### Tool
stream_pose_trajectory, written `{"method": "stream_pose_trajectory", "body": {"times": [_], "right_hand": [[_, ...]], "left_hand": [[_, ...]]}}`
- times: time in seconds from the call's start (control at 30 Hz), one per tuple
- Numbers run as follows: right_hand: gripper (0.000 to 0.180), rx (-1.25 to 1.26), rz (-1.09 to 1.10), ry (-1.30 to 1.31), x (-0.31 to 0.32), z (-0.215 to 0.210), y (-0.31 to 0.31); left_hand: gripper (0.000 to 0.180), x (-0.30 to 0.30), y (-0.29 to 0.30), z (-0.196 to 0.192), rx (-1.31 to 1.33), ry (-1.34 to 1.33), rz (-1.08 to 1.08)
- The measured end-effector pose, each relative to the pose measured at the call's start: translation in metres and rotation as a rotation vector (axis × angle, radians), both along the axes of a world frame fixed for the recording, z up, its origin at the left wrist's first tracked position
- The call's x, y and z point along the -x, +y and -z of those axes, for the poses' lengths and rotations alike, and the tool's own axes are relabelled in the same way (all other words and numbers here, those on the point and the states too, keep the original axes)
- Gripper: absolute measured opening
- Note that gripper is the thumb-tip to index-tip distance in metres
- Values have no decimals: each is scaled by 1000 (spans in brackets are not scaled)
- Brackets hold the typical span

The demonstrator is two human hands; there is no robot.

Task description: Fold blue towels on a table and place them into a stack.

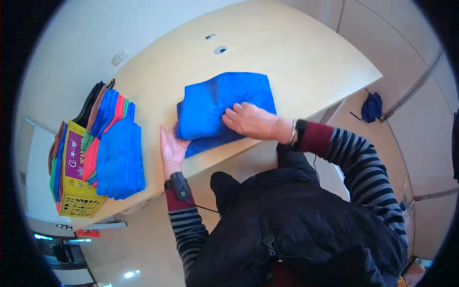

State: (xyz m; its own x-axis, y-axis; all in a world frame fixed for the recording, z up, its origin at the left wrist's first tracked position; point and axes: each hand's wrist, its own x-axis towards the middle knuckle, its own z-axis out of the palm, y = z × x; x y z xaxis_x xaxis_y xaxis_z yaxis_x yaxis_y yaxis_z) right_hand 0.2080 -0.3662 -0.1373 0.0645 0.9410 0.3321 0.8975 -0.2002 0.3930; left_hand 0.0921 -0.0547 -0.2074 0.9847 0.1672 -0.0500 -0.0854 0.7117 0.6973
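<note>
A folded bright blue towel [224, 103] lies in front of me near the table's front edge. A darker blue layer [215, 142] of cloth shows beneath it. My right hand [248, 119] rests on the upper layer with its fingers curled against the cloth. At the towel's near left corner is my left hand [173, 149], palm turned up and thumb stretched out. Its other fingers reach to the towel's edge and are partly hidden by it.
On the table's left side, a stack of folded blue towels [120, 158] leans by a yellow and purple box [81, 198]. Red, green, brown and blue cloths [107, 112] fill the box. Two round inserts [220, 50] sit in the tabletop [296, 52]. A dark blue bag [371, 107] lies at right.
</note>
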Motion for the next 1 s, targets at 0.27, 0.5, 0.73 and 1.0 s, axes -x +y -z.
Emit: {"method": "stream_pose_trajectory", "body": {"times": [0.27,0.5,0.73,1.0], "right_hand": [[41,-261,127,248,0,20,-12],[44,-101,245,428,-19,-27,3],[42,-198,6,133,-12,21,6],[48,-179,-22,399,-7,12,-3]], "left_hand": [[60,-25,-35,-57,-656,322,10],[61,-46,-16,-93,-853,18,-137],[61,3,-19,-27,-782,129,-248],[60,1,-2,-29,-775,239,-210]]}}
